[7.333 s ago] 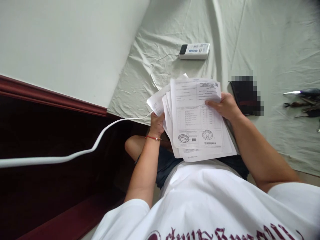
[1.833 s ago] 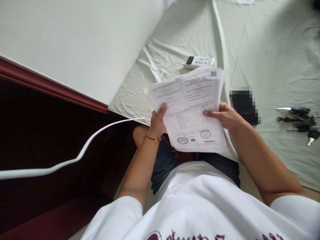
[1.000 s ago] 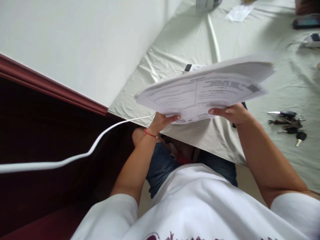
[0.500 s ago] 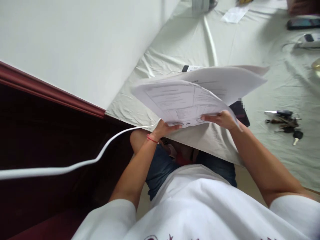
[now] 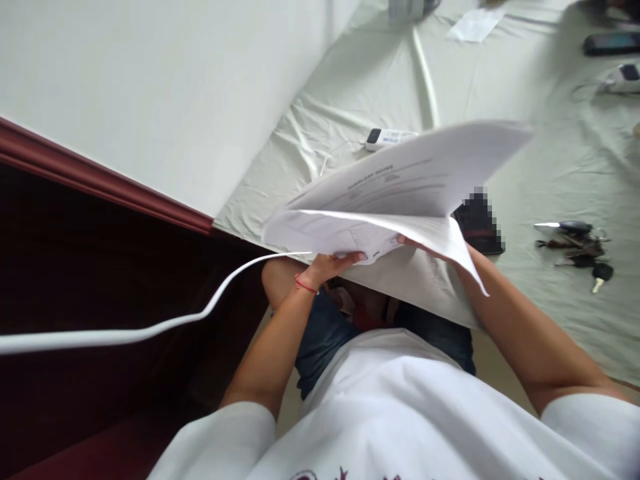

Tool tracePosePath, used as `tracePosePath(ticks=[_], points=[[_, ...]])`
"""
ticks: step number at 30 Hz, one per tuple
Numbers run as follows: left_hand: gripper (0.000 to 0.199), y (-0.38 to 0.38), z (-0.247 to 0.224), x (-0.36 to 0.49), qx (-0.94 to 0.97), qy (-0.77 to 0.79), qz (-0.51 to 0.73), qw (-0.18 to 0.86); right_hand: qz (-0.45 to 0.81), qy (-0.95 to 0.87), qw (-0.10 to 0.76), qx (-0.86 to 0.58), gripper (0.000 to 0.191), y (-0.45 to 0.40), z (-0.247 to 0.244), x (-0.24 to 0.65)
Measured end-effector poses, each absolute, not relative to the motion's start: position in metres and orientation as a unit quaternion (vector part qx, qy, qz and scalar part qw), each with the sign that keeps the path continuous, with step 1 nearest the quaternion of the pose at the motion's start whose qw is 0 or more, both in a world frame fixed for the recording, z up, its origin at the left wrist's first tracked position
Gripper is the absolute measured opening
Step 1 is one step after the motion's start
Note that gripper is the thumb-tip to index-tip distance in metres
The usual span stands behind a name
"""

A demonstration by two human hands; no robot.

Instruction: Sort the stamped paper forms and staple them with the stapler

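Fingers of the bare left hand (image 5: 329,267) grip the near edge of white printed paper sheets (image 5: 400,177) above the pale green cloth (image 5: 510,120); the bare right hand (image 5: 419,245) clasps them too. The front sheet's right side droops further than a moment ago — covering most of that hand. Print on the white, black-ended rectangular device (image 5: 393,138) beyond is too blurred to read.

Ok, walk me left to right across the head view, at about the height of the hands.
White cable, left hand and then right hand, both holding the printed papers, partly pixelated dark flat item, bunch of keys.
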State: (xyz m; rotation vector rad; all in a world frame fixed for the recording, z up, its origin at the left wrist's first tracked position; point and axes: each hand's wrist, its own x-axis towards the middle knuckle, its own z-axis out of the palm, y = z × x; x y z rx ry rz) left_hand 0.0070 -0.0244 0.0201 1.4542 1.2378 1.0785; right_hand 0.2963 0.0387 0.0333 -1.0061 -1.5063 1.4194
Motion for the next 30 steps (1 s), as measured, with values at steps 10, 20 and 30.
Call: tracePosePath(ticks=[10, 20, 30], points=[[0.054, -0.091, 0.025, 0.039, 0.407, 0.429, 0.398, 0.702, 0.679, -0.517, 0.33, -0.403, 0.039, 0.001, 0.063, 0.32], [0.06, -0.129, 0.017, 0.069, 0.209, 0.531, 0.505, 0.648, 0.74, -0.311, 0.273, -0.529, 0.042, -0.076, 0.049, 0.322], [0.054, -0.13, 0.02, 0.071, 0.134, 0.479, 0.457, 0.737, 0.67, -0.333, 0.335, -0.573, 0.029, -0.041, 0.046, 0.333]])
